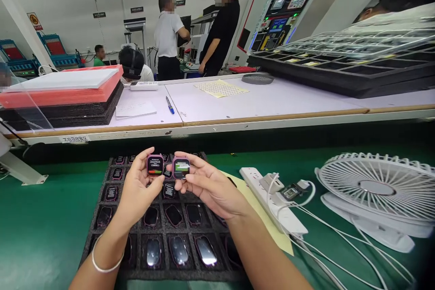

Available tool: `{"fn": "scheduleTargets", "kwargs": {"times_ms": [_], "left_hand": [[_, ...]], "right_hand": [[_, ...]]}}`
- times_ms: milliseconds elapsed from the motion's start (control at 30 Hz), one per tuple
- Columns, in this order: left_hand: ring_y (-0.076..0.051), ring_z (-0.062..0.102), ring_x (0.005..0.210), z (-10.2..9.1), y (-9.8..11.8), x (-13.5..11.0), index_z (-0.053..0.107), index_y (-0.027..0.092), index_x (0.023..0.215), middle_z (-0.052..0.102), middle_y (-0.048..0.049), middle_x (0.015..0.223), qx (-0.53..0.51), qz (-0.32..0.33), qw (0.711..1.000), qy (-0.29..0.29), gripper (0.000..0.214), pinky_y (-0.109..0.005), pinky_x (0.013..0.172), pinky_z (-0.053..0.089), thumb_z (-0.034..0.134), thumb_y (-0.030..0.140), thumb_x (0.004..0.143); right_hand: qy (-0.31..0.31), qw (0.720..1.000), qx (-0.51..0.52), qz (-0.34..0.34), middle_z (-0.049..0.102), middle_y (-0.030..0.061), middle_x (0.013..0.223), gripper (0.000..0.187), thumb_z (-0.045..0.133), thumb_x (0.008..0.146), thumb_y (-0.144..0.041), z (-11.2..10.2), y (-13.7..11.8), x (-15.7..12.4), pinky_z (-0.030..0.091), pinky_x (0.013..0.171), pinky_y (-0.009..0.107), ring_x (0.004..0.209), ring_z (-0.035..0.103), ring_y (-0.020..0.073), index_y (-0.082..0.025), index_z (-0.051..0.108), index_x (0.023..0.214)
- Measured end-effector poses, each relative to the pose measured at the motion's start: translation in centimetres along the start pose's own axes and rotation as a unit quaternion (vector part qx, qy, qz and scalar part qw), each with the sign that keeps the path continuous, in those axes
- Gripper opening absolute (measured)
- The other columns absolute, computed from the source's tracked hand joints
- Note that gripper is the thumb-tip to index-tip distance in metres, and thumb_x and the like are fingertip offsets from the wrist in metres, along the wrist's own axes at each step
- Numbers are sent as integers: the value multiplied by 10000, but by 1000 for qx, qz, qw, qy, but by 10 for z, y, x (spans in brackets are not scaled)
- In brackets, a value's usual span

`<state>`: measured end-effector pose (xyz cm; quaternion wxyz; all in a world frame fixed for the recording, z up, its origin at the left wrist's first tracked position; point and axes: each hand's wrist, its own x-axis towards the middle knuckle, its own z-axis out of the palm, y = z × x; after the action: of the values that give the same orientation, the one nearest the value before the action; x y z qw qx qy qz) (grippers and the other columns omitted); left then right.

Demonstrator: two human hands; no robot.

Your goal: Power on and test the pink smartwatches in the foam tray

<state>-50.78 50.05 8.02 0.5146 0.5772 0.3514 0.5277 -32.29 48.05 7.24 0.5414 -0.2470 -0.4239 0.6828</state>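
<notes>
My left hand [144, 190] grips a smartwatch [155, 165] without a strap, its purple case held by the edges between thumb and fingers. Its lit screen carries white text and a red and green strip. Beside it, my right hand [207, 186] holds a second smartwatch [181, 168], thumb at the lower edge of the screen, which has a green band and text too small to read. Both are above a black foam tray [131, 274] whose compartments hold several more watch bodies [178, 250]. Some of those have lit text, others dark screens. My forearms hide part of the tray.
On the green table, a white power strip [251, 172] with plugs and cables lies right of the tray, beside a white fan [374, 190]. A raised shelf [204, 104] carries foam stacks [61, 113], a blue pen [170, 105] and black trays [340, 77]. Several people stand or sit beyond.
</notes>
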Motion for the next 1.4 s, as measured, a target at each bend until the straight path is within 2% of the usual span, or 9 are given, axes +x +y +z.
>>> {"fn": "scheduleTargets", "kwargs": {"times_ms": [133, 300, 533, 667, 1000, 1167, 1400], "left_hand": [[-142, 636, 881, 0, -1, 2, 428, 228, 1363, 607, -69, 1120, -19, -10, 1000, -12, 668, -248, 760, 546, 715, 201, 760], [-98, 630, 727, -2, 0, 3, 471, 216, 1329, 613, -69, 1122, -28, -14, 999, -21, 585, -257, 711, 567, 697, 218, 790], [-117, 650, 740, -1, -3, 2, 489, 191, 1324, 629, -103, 1174, -35, -28, 999, -31, 569, -296, 750, 579, 700, 226, 797], [-116, 656, 736, -1, -4, 2, 479, 196, 1352, 622, -116, 1215, -34, -31, 998, -39, 592, -290, 736, 579, 704, 256, 808], [-120, 661, 711, -1, -3, 2, 447, 194, 1390, 653, -99, 1122, -39, -33, 998, -39, 638, -276, 682, 577, 708, 279, 814], [-119, 664, 708, 0, -1, 1, 488, 189, 1336, 648, -99, 1136, -34, -36, 998, -43, 566, -283, 688, 583, 693, 252, 812], [-121, 663, 710, 1, -2, 0, 516, 195, 1287, 648, -85, 1102, -22, -30, 998, -59, 497, -283, 689, 583, 674, 235, 817]], "right_hand": [[7, 1000, -3, -14, 666, 73, 1117, 392, 716, 829, -181, -2, 3, 1, 526, 696, 277, 753, 650, 145, -236, 619, 1205], [17, 1000, -13, -22, 654, 77, 1138, 410, 698, 841, -187, -1, 2, 0, 527, 742, 305, 774, 649, 151, -239, 599, 1235], [29, 999, -29, -26, 667, 62, 1044, 444, 705, 832, -210, 0, 5, 2, 527, 758, 333, 764, 647, 166, -231, 581, 1258], [37, 998, -24, -36, 667, 65, 1072, 452, 707, 836, -240, 1, 4, 2, 528, 732, 330, 740, 643, 163, -235, 574, 1268], [43, 997, -42, -40, 664, 42, 978, 426, 686, 844, -245, 2, 5, 2, 522, 736, 339, 738, 635, 166, -234, 581, 1257], [56, 994, -76, -50, 652, 40, 964, 418, 682, 848, -273, 3, 7, 3, 491, 662, 312, 689, 606, 154, -229, 577, 1251], [76, 986, -131, -69, 587, -14, 767, 353, 719, 846, -380, 0, 10, 5, 426, 558, 268, 597, 542, 131, -213, 613, 1137]]}}
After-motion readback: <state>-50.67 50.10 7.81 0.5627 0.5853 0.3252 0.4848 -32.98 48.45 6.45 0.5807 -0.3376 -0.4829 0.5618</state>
